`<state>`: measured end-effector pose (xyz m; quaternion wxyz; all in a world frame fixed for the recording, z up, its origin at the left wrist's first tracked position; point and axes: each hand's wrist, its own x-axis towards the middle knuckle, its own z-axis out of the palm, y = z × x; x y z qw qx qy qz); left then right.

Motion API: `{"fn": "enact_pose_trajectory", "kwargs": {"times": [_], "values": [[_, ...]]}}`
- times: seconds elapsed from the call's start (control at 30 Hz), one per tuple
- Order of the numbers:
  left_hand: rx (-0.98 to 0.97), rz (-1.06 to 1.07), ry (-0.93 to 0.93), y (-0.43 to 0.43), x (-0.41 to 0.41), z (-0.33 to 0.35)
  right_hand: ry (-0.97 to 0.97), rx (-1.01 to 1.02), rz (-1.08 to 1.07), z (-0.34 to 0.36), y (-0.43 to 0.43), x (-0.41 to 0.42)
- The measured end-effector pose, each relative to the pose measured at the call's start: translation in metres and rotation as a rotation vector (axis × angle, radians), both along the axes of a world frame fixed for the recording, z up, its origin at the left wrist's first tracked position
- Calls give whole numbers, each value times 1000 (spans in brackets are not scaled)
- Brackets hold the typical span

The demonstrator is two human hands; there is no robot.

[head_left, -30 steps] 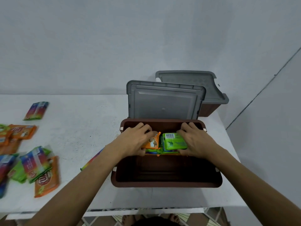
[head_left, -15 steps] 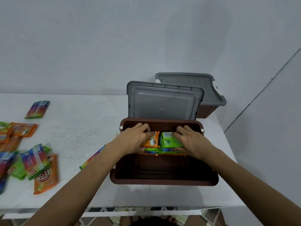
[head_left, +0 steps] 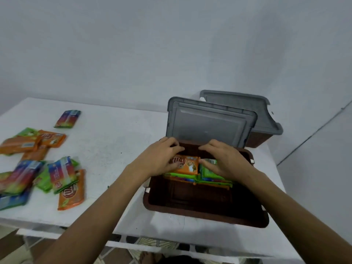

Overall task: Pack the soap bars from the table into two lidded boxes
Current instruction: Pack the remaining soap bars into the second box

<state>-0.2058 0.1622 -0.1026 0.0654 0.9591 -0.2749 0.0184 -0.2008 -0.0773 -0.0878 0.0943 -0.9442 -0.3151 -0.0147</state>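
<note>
A brown box stands open at the table's right, its grey lid propped up behind. Inside, at the far end, lie stacked soap bars: an orange soap bar on top at the left and a green soap bar at the right. My left hand rests on the orange bar, fingers curled over its far edge. My right hand presses on the green one. A second brown box with a grey lid on it stands behind. Several loose soap bars lie at the table's left.
The white table ends close to the box on the right and near sides. A grey wall runs behind and to the right. One multicoloured bar lies apart, far left. The near half of the open box holds nothing.
The view has swung to the right and tilted, so the box now sits further right. Both hands have stayed on the bars in the box, shifting slightly toward its far wall.
</note>
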Motion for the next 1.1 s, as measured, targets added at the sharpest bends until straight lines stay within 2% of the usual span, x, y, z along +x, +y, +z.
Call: {"fn": "enact_pose_trajectory", "kwargs": {"times": [0.13,0.33,0.73,1.1], "values": [[-115,131,-50,32,-5,13,-37,66,40,13,40,19],[-154,432,-8,102,-4,12,-7,74,137,20,115,49],[-142,891,60,252,-3,-15,95,-72,284,-4,297,116],[-135,1149,161,366,1,-41,136,-220,346,-44,438,165]]}}
